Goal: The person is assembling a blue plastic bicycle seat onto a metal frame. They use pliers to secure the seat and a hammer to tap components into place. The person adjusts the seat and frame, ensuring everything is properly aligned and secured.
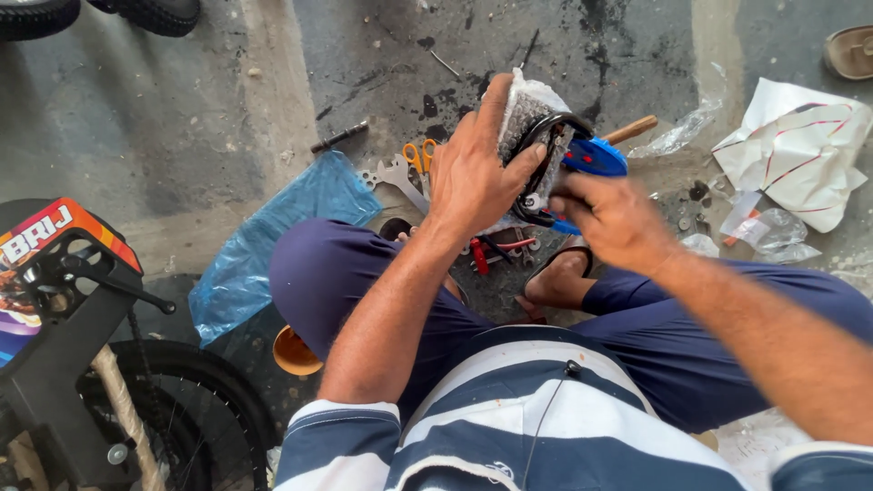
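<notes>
A: Upper centre of the frame: the left hand (pixel 473 177) grasps a part wrapped in clear plastic (pixel 526 109); fingers reach up its left side and the thumb presses across a black curved band (pixel 546 150) on its face; the part stands upright, above and just right of the palm.

B: And the other hand?

A: The right hand (pixel 611 216), right of centre, is blurred; it is closed on a blue piece (pixel 593 156) that touches the wrapped part's right edge; whether it pinches or only presses, I cannot tell; a wooden handle (pixel 632 129) shows just above the blue piece.

B: What lies beneath the hands?

A: On the stained concrete floor (pixel 182 118): orange-handled scissors (pixel 418 155) and a metal spanner (pixel 396 175) left of the left hand; red-handled tools (pixel 496 250) below it, between the knees; a blue plastic bag (pixel 273 236) at left centre; a crumpled white paper sheet (pixel 800 150) at upper right; a small bicycle (pixel 82 345) with a black wheel at lower left; an orange bowl (pixel 293 353) beside the left thigh.
</notes>
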